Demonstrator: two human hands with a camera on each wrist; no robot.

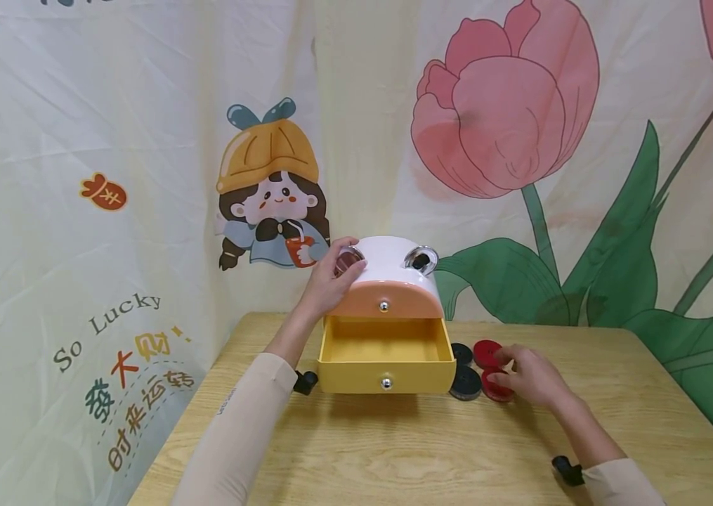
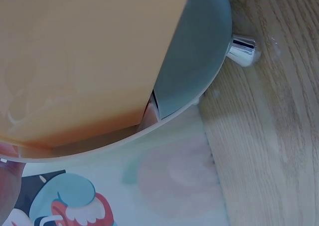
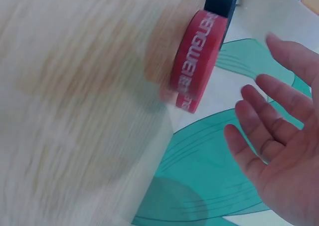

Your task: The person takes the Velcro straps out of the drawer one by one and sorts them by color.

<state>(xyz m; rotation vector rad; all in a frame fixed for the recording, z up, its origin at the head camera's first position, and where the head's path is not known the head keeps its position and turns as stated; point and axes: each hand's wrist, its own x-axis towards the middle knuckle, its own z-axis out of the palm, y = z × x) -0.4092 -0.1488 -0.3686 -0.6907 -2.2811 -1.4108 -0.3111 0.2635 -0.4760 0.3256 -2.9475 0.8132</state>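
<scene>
A small cabinet (image 1: 388,260) with a rounded white top and two ring-shaped eyes stands on the table. Its yellow lower drawer (image 1: 356,377) is pulled out and bare inside, while the orange upper drawer (image 1: 356,299) is closed. My left hand (image 1: 333,280) rests on the top's left side, thumb and fingers spread about one ring eye. Beside the cabinet lie two red tape rolls (image 1: 487,351) and two black tape rolls (image 1: 465,383). My right hand (image 1: 534,376) is at the red rolls, fingers loosely extended. In the right wrist view, a red roll (image 3: 199,56) sits beyond its fingertips.
A wooden table (image 1: 356,457) carries everything. Behind it hangs a printed cloth (image 1: 369,140) with a large tulip and a cartoon figure. In the left wrist view, a shiny knob (image 2: 243,50) juts from the blue-grey drawer (image 2: 194,51).
</scene>
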